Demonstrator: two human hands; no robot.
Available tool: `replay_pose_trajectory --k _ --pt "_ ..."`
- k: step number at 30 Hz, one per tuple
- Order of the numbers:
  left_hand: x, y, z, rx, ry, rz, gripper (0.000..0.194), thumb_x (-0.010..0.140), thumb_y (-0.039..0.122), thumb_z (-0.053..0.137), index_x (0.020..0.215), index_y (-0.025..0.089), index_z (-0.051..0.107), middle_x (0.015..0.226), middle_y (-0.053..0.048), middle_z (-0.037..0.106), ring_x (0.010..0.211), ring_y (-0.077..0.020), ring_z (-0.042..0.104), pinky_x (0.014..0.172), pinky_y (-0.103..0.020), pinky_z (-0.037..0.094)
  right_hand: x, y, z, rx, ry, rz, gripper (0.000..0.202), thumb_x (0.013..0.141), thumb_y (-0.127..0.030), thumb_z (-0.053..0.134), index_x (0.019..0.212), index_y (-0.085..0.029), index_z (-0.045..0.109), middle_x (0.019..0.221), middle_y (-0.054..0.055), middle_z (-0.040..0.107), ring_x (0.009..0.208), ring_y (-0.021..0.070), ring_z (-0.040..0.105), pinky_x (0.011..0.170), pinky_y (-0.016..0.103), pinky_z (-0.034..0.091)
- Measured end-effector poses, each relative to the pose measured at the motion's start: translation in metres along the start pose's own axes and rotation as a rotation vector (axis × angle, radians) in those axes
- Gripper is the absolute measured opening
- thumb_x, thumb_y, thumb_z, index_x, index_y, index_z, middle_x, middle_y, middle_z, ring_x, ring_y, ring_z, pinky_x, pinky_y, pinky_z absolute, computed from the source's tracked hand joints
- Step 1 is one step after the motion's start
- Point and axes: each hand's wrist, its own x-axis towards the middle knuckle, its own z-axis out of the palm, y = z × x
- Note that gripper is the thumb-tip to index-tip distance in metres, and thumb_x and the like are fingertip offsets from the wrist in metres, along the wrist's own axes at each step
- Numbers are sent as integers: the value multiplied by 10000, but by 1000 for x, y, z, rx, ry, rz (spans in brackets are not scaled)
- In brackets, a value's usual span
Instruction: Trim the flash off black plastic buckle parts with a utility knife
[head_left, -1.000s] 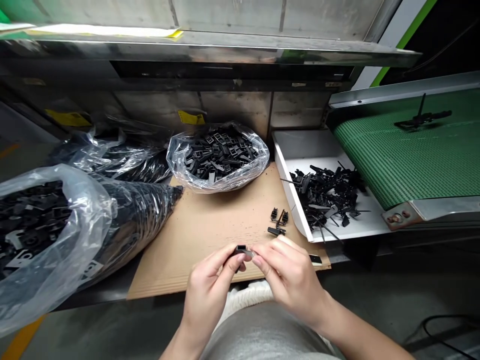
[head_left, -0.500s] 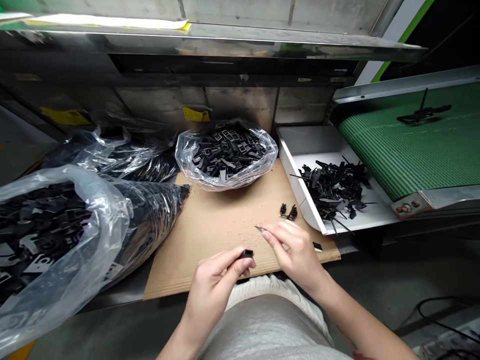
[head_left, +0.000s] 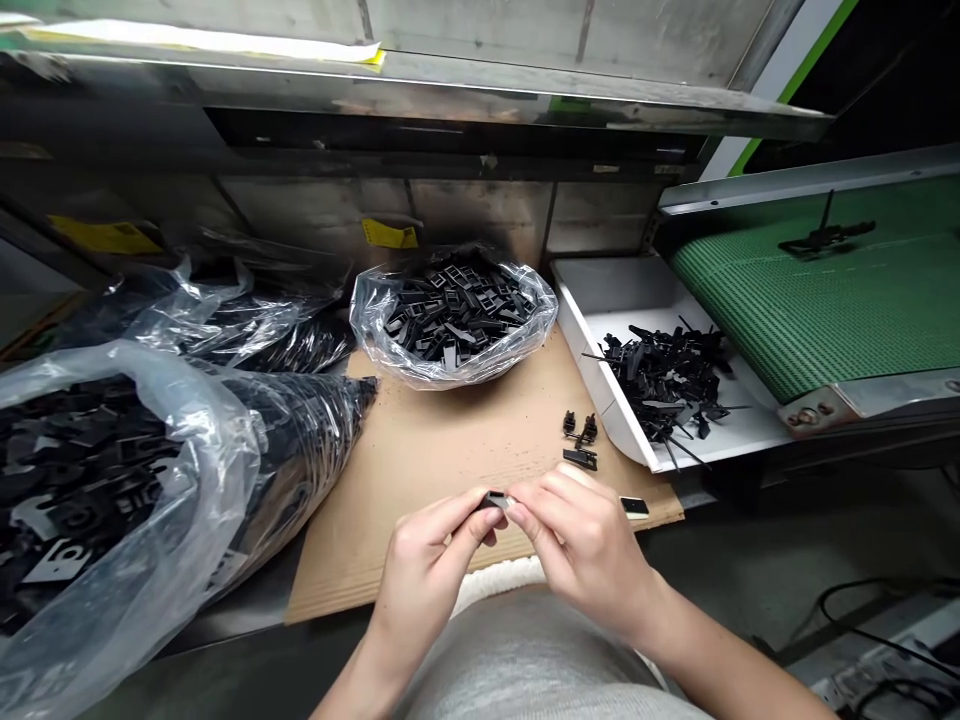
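Observation:
My left hand (head_left: pixel 429 560) pinches a small hollow black plastic part (head_left: pixel 491 499) between thumb and fingers, above the front of the cardboard sheet (head_left: pixel 420 455). Closed around a small pointed knife blade (head_left: pixel 511 503), my right hand (head_left: pixel 589 525) brings its tip against the part's right end. Most of the blade is covered by the fingers. Just beyond the right hand, two small black pieces (head_left: pixel 580 429) joined by a runner lie on the cardboard, with a flat black part (head_left: pixel 580 459) below them. A black and pale piece (head_left: pixel 634 506) shows beside my right wrist.
A clear bag of black parts (head_left: pixel 454 372) stands at the back. At left lies a large open bag of black parts (head_left: pixel 217 440). On the right, a white tray (head_left: pixel 611 415) holds tangled moulded pieces beside a green conveyor belt (head_left: pixel 847 310). A metal shelf (head_left: pixel 450 95) crosses above.
My right hand has moved left, bringing the knife blade from open air to the black plastic part. The flat black part behind that hand has come into view.

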Motion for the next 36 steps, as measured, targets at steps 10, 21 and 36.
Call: replay_pose_trajectory --k 10,21,36 --pt "-1 0 -3 -25 -31 -80 133 778 213 549 686 154 625 610 9 639 570 -96 585 581 -161 442 12 20 3 321 -49 210 215 877 -226 444 847 -152 643 733 39 593 694 140 529 636 253 400" --pt "-4 -2 1 -28 -73 -239 156 757 268 557 755 158 667 657 -9 667 614 -130 597 605 -208 448 30 11 18 1093 -146 538 207 687 -253 663 549 -136 562 556 -36 462 513 69 426 504 203 333" --pt "53 18 -67 405 379 -11 311 791 403 495 1041 257 610 1110 2 620 1070 -201 530 942 -301 386 -26 59 43 1288 -1 862 296 649 -392 670 728 -136 545 601 -27 433 487 51 385 448 175 306"
